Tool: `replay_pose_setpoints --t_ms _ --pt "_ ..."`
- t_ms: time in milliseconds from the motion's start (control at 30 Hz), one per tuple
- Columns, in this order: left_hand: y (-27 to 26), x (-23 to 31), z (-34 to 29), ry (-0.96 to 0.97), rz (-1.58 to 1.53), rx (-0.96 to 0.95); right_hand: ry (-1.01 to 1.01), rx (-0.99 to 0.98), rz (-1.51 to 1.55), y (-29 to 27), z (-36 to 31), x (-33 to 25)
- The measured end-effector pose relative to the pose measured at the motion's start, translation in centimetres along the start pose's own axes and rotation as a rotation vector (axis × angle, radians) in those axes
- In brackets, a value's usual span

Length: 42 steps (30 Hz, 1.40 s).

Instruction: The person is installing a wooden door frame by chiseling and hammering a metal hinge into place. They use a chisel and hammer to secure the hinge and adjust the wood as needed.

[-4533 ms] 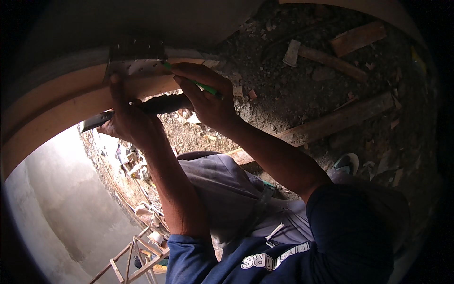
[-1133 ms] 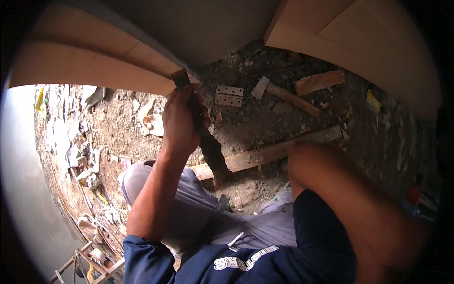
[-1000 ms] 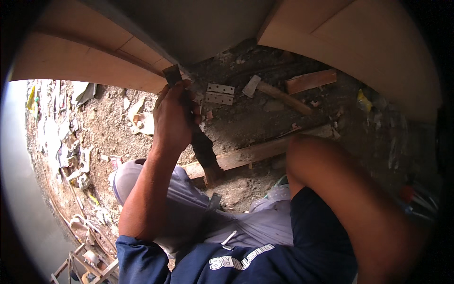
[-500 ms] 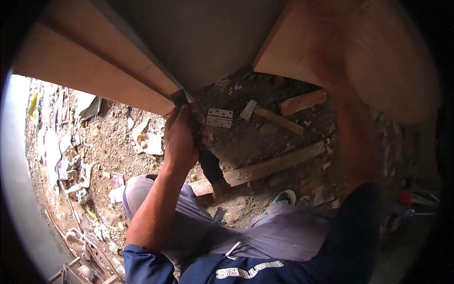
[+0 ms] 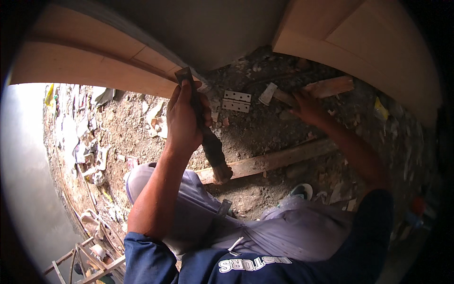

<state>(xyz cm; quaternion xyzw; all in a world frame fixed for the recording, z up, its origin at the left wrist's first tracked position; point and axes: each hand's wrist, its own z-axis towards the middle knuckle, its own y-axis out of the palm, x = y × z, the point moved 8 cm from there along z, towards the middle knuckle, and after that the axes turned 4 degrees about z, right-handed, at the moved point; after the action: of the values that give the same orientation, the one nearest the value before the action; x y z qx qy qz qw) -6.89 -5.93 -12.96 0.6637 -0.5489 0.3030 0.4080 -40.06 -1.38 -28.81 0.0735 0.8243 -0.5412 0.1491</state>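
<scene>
My left hand (image 5: 183,118) is closed around a chisel (image 5: 213,149), its flat blade pointing up beside the edge of a pale wooden door panel (image 5: 101,66). The chisel's handle is wrapped in dark material and has a frayed wooden end. My right hand (image 5: 309,109) lies low over the ground, its fingers round the handle of a hammer (image 5: 268,93), whose light metal head shows to the left of them. Between the two hands an opened silver butt hinge (image 5: 237,101) with several screw holes rests on the dirt.
A second wooden panel (image 5: 378,42) stands at upper right, with a grey wall (image 5: 198,33) between the panels. A long timber strip (image 5: 279,158) and a short wood piece (image 5: 331,87) lie on the rubble. Scraps litter the left; a wooden frame (image 5: 87,260) is at lower left.
My right hand has come down from in front of the right panel to the hammer on the ground and grasped its handle. The chisel stays in my left hand; the view has shifted slightly.
</scene>
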Motion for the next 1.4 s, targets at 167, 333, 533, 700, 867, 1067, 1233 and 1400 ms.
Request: replay_pose_setpoints --t_ms 167,333,533,700,867,1067,1233,1400 --pt "-0.4 -0.1 0.6 0.002 -0.059 0.057 -0.02 0.03 -0.099 1.1 -0.3 0.5" --pt "-0.5 0.2 0.4 0.042 -0.028 0.034 0.011 0.0 -0.134 1.3 0.1 0.3" --pt "-0.6 0.2 0.5 0.042 -0.059 0.009 -0.08 0.169 -0.149 1.9 0.2 0.9" --pt "-0.8 0.5 0.5 0.035 -0.058 0.084 -0.036 0.114 -0.104 1.6 0.1 0.5" --pt "-0.8 0.7 0.5 0.034 -0.037 0.08 -0.015 0.076 -0.09 1.6 0.1 0.9" --pt "-0.8 0.8 0.6 0.034 -0.025 0.102 -0.085 0.171 -0.139 1.4 0.0 0.3" --pt "-0.7 0.6 0.8 0.028 -0.03 0.107 -0.094 0.233 -0.168 1.2 -0.3 0.5" --pt "-0.6 0.5 0.9 0.017 -0.045 0.114 -0.075 0.188 -0.122 1.3 -0.2 0.6"
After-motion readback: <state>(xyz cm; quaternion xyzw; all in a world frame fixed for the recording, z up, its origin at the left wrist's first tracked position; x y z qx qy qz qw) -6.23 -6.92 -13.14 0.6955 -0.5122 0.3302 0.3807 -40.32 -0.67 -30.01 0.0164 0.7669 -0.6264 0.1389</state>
